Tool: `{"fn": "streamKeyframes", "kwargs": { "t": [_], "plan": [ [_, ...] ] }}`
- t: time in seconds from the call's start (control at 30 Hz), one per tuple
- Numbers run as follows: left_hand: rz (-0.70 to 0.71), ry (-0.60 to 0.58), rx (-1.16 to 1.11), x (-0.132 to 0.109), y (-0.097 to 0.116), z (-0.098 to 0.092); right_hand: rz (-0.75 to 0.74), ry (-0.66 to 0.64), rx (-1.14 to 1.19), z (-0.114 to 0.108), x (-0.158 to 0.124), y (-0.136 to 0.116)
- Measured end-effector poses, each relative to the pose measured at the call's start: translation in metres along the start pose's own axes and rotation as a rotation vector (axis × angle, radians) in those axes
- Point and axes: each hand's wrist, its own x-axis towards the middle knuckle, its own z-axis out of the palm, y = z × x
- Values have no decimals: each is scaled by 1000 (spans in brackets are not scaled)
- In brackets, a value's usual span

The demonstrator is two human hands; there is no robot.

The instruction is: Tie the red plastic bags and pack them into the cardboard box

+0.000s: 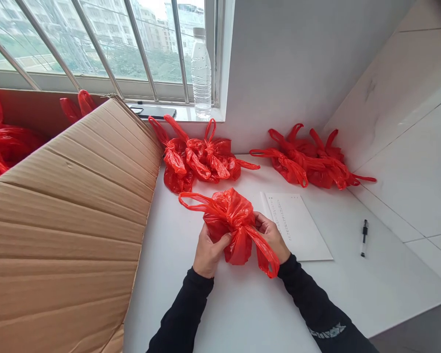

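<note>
Left hand (206,254) and right hand (273,239) grip knotted red bag (238,215) mid-table (242,314) from 8 and 4 o'clock, probably to steady its slack bulk, near pile (218,159) at 11, farther pile (316,169) at 2 likely leaving working room.

The camera sits on my head, looking forward and down at the desk (235,318), close above my left grip (207,250) and right grip (275,240) near the centre. My forearms (185,311) show at seven and five o'clock; the view reaches the window (113,44) between ten and eleven and the tiled wall (415,147) between two and three.
</note>
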Motion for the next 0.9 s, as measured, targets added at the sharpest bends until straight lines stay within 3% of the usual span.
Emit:
{"fn": "streamKeyframes", "kwargs": {
  "t": [0.33,0.57,0.7,0.77,0.9],
  "plan": [
    [70,170,-93,5,-7,-3,18,-152,-84,4,-1,6],
    [49,160,-3,7,-12,-6,-2,-30,-93,2,-1,5],
    [49,55,84,4,-5,2,6,30,-67,-1,0,4],
    [55,32,83,3,-2,5,-6,31,-58,-1,0,2],
    [45,92,-13,3,-2,6,-25,-69,-28,5,-2,-2]
  ]
}}
